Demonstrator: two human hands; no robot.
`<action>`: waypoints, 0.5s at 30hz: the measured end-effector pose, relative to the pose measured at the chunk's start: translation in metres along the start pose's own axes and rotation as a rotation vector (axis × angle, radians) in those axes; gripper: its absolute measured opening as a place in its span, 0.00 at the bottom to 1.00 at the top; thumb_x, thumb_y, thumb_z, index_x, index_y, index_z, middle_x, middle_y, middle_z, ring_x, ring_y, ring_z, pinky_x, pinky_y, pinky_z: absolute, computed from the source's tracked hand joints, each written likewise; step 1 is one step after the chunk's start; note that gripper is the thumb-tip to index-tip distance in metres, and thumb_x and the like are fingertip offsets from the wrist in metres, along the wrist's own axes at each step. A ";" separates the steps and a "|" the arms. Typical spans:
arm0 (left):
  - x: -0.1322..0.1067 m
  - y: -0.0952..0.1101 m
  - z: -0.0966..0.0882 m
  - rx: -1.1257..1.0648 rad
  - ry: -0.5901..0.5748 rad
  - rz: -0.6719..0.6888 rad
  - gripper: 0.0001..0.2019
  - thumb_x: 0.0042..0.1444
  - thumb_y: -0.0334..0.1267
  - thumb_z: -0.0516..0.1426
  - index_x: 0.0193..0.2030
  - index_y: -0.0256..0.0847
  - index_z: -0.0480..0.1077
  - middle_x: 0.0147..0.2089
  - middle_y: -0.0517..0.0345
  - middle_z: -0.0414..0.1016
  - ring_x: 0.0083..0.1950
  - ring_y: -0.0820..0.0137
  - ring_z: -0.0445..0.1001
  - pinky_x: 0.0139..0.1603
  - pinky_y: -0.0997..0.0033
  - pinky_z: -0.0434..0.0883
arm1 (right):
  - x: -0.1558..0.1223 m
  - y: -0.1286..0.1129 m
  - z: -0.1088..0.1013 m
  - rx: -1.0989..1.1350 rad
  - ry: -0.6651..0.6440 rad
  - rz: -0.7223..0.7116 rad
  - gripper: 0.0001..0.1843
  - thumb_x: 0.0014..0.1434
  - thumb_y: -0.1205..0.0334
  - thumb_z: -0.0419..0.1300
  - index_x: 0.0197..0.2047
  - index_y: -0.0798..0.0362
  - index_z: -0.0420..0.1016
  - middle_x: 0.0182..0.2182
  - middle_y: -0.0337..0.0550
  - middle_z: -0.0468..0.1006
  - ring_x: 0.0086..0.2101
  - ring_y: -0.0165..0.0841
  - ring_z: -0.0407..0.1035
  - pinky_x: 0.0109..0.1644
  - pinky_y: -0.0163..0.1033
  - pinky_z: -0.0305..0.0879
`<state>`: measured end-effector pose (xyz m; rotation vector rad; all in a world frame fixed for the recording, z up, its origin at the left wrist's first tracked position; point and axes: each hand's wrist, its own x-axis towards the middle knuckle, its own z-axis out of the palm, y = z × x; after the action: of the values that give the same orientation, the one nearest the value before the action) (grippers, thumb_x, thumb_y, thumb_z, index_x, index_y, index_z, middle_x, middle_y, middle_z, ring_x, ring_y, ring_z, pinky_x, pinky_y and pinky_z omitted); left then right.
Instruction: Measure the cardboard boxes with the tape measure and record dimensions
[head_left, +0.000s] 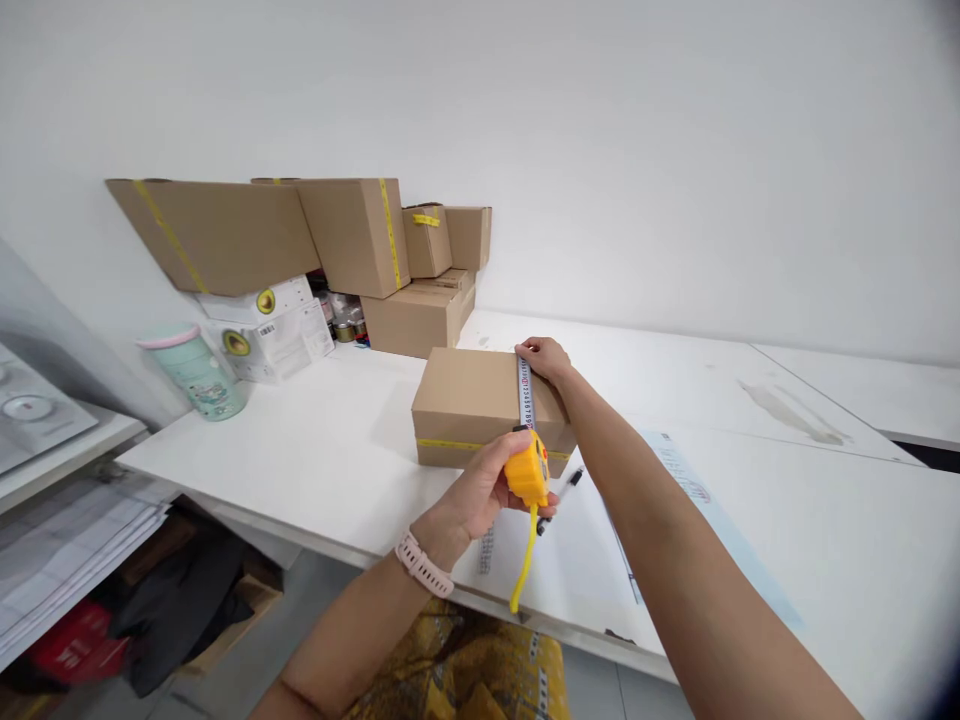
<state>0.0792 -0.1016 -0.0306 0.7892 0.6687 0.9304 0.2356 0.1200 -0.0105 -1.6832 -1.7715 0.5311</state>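
The blade [525, 395] lies stretched across the cardboard box [465, 400] on the white table [315, 440], my right hand [544, 358] pinching its tip to the far edge, my left hand [476, 495] clenched round the tape measure [527, 478]; seemingly only the reading remains.

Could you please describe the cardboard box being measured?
The cardboard box is brown, closed, with a yellow strip along its near side. It sits flat on the white table. The tape blade lies across its top; the right hand pins it at the far edge, the left hand holds the yellow tape measure at the near edge.
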 end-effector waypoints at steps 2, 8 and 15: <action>-0.005 -0.002 0.002 0.010 -0.009 0.001 0.27 0.45 0.60 0.68 0.42 0.40 0.71 0.35 0.55 0.75 0.31 0.63 0.81 0.34 0.59 0.80 | 0.000 0.000 -0.001 -0.002 -0.010 -0.006 0.10 0.61 0.52 0.60 0.35 0.47 0.79 0.38 0.43 0.83 0.45 0.42 0.73 0.53 0.45 0.64; -0.022 -0.017 0.008 -0.025 0.028 -0.020 0.29 0.42 0.61 0.70 0.41 0.41 0.71 0.36 0.56 0.75 0.33 0.62 0.81 0.34 0.60 0.80 | -0.002 0.001 0.002 0.026 -0.034 -0.021 0.09 0.60 0.55 0.60 0.32 0.48 0.77 0.35 0.44 0.82 0.43 0.42 0.72 0.53 0.47 0.64; -0.029 -0.013 0.002 0.003 0.015 0.008 0.28 0.45 0.60 0.69 0.45 0.42 0.72 0.40 0.54 0.75 0.34 0.62 0.82 0.35 0.59 0.80 | 0.000 0.003 -0.005 0.192 -0.034 -0.029 0.18 0.64 0.45 0.57 0.41 0.50 0.79 0.42 0.46 0.83 0.43 0.40 0.74 0.49 0.42 0.68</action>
<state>0.0739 -0.1325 -0.0357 0.7882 0.6803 0.9434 0.2410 0.1200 -0.0089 -1.5229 -1.7074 0.6974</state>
